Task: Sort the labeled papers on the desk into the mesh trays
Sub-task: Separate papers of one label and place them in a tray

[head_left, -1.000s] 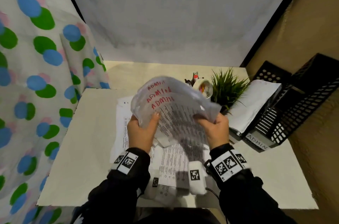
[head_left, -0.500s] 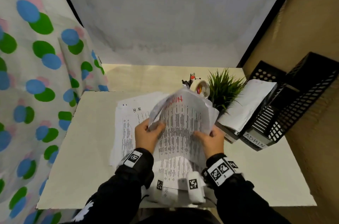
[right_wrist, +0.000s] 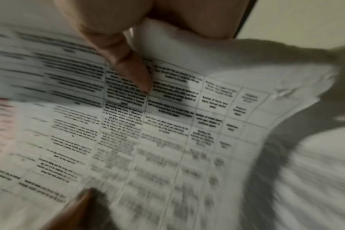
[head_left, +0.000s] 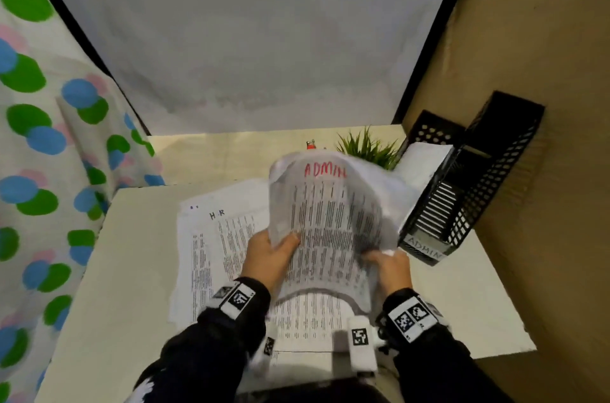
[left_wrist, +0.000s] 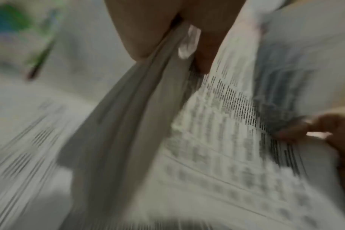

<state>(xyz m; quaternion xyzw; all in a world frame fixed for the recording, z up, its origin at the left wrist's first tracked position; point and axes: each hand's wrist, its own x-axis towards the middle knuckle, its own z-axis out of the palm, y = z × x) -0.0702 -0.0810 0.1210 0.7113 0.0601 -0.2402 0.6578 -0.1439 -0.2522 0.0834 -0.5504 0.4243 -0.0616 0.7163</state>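
On the pale desk [head_left: 138, 270], the biggest thing in front of the person is the spread of loose printed sheets, the top left one marked HR [head_left: 216, 214]. To the right stands the black mesh tray rack [head_left: 478, 191] with a white ADMIN tag [head_left: 425, 247] on its near end and white paper already lying in an upper tier. A small green plant [head_left: 366, 146] sits behind, near the rack.

Above the desk the ADMIN bundle [head_left: 330, 224] is held up, bowed, its red heading at the top. A second ago three ADMIN headings fanned apart; half a second ago the sheets were being pulled together; now only one heading shows and the edges sit closer — the bundle looks squared up. I judge the gathering step nearly done, with the carry to the ADMIN tier next.

The left hand [head_left: 269, 257] pinches the bundle's left edge, thumb on the printed face, which the left wrist view confirms with several sheet edges between thumb and fingers [left_wrist: 203, 46]. The right hand [head_left: 391, 267] grips the lower right edge, thumb [right_wrist: 128, 65] pressed on the table of text.

The rack is close by on the right — the floppy sheets may catch on its mouth if fed in bowed.
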